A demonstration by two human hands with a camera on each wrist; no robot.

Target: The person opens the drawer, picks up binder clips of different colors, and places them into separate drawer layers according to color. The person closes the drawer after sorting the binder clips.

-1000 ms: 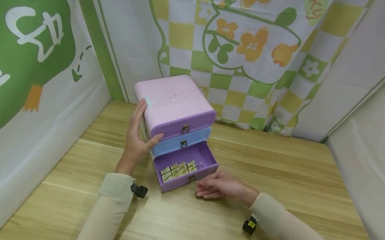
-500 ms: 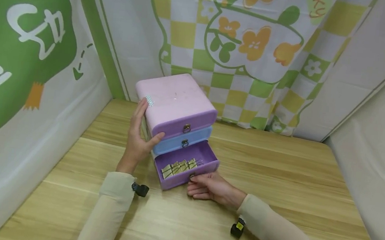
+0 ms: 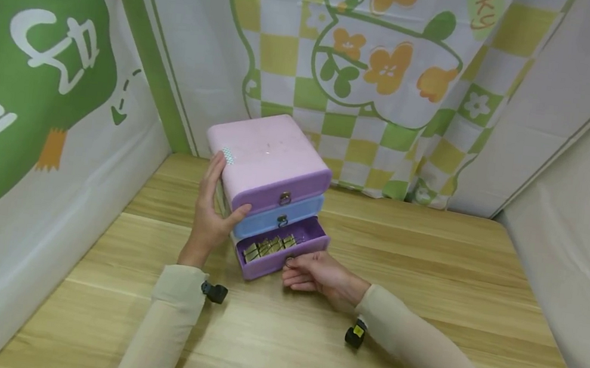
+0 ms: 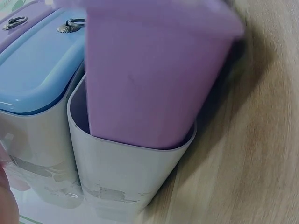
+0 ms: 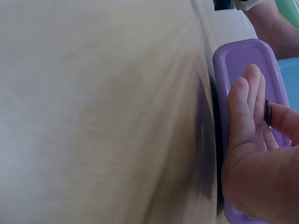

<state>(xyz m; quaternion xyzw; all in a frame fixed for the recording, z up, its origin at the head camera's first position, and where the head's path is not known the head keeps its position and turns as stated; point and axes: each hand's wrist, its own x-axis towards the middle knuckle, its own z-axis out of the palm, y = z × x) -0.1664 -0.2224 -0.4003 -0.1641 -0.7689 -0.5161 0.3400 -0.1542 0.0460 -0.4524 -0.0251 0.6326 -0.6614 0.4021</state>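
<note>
A small drawer cabinet [image 3: 271, 148] with a pink top stands on the table. My left hand [image 3: 207, 218] rests against its left side, fingers fairly straight and thumb at the front corner. The purple bottom drawer [image 3: 263, 266] is partly out, with several gold binder clips [image 3: 269, 247] inside. At that drawer's front, my right hand [image 3: 322, 275] pinches the ring pull [image 5: 268, 113] between thumb and fingers. The left wrist view shows the drawer's side [image 4: 140, 79] sliding in its pale casing [image 4: 124, 168]. Above it, the blue drawer [image 3: 300, 211] and the upper purple drawer [image 3: 302, 189] are closed.
The wooden table [image 3: 426, 270] extends around the cabinet. Behind it hangs a checked, flowered curtain [image 3: 341, 123]. Printed cloth walls [image 3: 152, 103] enclose both sides.
My right hand has moved left to the ring pull, and the bottom drawer has slid partway inward with the clips. The left hand stays on the cabinet.
</note>
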